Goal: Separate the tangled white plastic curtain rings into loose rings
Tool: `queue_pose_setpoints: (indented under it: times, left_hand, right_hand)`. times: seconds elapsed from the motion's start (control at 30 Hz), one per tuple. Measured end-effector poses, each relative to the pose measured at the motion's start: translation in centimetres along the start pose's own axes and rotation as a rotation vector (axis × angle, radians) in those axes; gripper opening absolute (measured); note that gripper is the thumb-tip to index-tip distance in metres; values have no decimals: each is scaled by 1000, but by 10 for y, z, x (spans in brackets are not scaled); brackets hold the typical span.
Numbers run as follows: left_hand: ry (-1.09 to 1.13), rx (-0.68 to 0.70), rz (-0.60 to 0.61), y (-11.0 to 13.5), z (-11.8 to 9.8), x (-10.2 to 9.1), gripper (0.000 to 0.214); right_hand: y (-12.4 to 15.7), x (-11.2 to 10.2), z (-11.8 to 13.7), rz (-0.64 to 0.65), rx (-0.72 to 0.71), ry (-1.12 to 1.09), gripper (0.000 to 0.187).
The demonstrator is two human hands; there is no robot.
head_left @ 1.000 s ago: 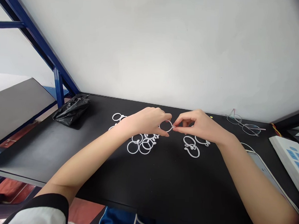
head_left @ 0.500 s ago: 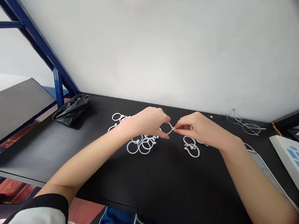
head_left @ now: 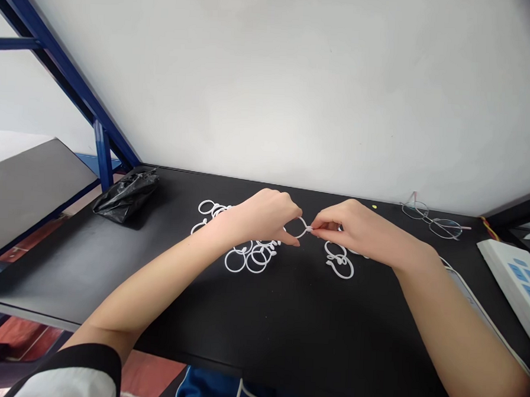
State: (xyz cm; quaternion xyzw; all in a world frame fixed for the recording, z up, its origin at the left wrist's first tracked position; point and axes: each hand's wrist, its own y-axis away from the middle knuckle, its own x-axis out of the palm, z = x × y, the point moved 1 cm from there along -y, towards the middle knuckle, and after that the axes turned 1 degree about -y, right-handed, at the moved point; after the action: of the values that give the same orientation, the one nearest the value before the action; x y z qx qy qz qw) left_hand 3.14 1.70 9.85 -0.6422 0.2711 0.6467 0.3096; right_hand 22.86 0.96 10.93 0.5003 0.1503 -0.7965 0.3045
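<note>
Between my two hands a white plastic ring (head_left: 302,220), like a shower curtain ring, is held just above the black table. My left hand (head_left: 270,216) grips its round side between thumb and fingers. At the ring's clasp end, my right hand (head_left: 341,223) pinches with thumb and forefinger. Whether the clasp is fastened is too small to tell. A pile of similar white rings (head_left: 235,261) lies below and behind my left hand, partly hidden by it. Under my right hand lie a few more white rings (head_left: 343,276), some covered by the hand.
A crumpled black plastic bag (head_left: 127,197) lies at the table's left. Wire-framed glasses (head_left: 443,228) rest at the back right. A white device with blue buttons (head_left: 516,283) stands at the right edge, and a phone-like device (head_left: 473,298) is partly behind my right forearm.
My right hand has shifted very slightly to the right with the ring's clasp end. The left hand stays almost still, and the rings on the table have not moved.
</note>
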Motion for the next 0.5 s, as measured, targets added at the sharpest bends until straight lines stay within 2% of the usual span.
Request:
queue_pose_setpoints:
  times: [0.5]
  left_hand:
    - [-17, -12, 40, 2, -4, -5, 42]
  right_hand:
    - [1, -1, 1, -11, -6, -16, 25]
